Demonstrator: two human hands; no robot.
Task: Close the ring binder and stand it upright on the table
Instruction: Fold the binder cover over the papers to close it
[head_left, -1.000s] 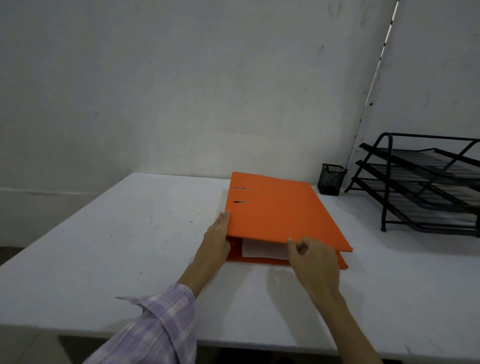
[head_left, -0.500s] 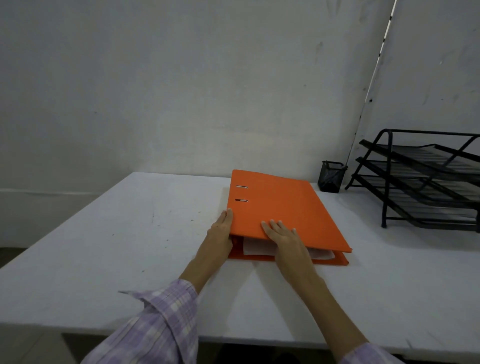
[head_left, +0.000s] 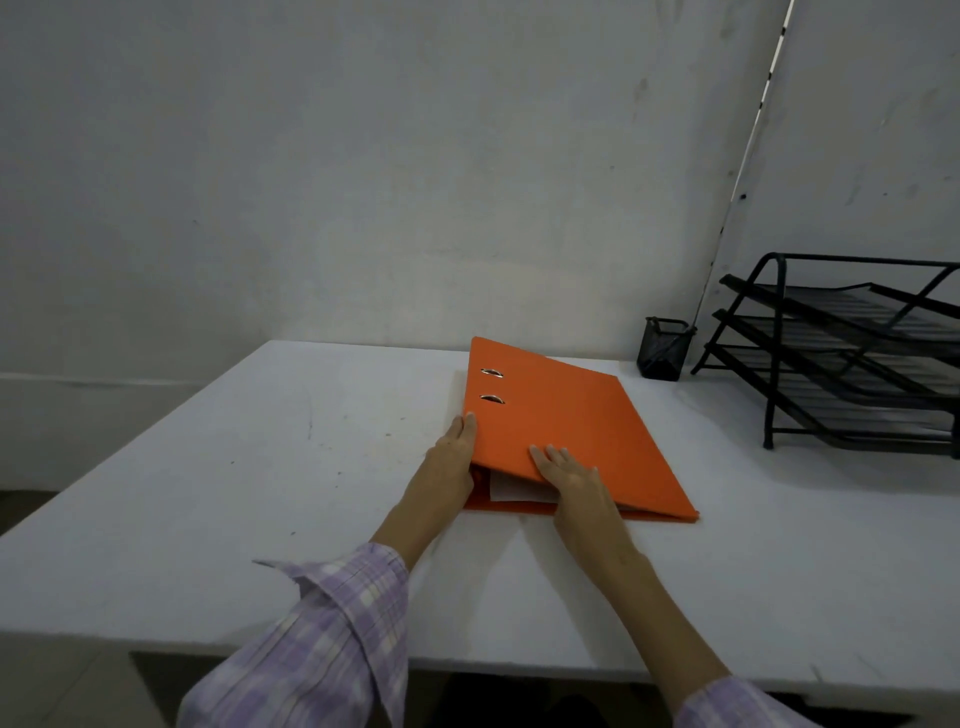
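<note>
Both hands are working the orange ring binder (head_left: 561, 431), which is lying flat on the white table (head_left: 260, 467) with its spine on the left and its open edge pointing right. I am resting my right hand (head_left: 569, 475) flat on the front cover near its closest edge, fingers spread and pressing down, gripping nothing. My left hand (head_left: 454, 460) is cupping the spine corner just beside the right hand, thumb lying along the cover's edge and the other fingers hidden against the spine, so it is bracing rather than clasping.

Under the right palm the cover is not fully down: a gap is showing along the near edge, and white paper (head_left: 511, 488) is peeking out of it between the two hands. To do this step well, I judge I should be pushing straight down with the flat palm while the left hand is keeping the spine from sliding away from me. The paper looks likely to snag or crease, so squaring it inward first seems wise.

For the stand-up after that, I am thinking of pinching the spine with the left hand and the open edge with the right, then tipping it onto its bottom edge. Beyond the right hand, the mesh pen cup (head_left: 665, 349) and black tray rack (head_left: 852, 358) are sitting well apart, so the swing looks clear.
</note>
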